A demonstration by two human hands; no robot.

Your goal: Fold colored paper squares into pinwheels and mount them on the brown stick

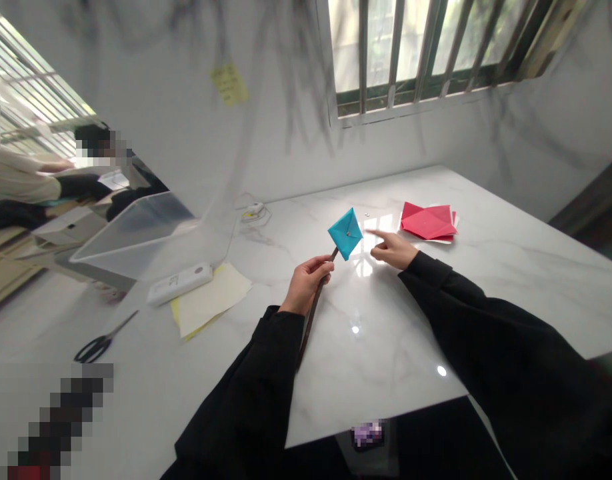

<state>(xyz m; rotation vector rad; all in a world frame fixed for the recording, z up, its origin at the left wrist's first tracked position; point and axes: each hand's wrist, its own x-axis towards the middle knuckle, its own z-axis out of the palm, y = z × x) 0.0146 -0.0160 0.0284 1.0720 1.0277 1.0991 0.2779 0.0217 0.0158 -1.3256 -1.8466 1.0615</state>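
My left hand (306, 283) is closed round a thin dark brown stick (311, 320) and holds it up over the white marble table (386, 333). A folded blue paper square (345, 233) is pinned to the stick's top end. My right hand (393, 250) is just right of the blue paper, index finger stretched out toward its edge, the other fingers curled, holding nothing. Both arms are in black sleeves.
Folded red paper sheets (429, 222) lie at the back right. Yellow and cream sheets (211, 300), a white oblong device (180, 283), black scissors (102, 343) and a clear plastic box (136, 233) are to the left. A barred window (411, 47) is behind. People sit far left.
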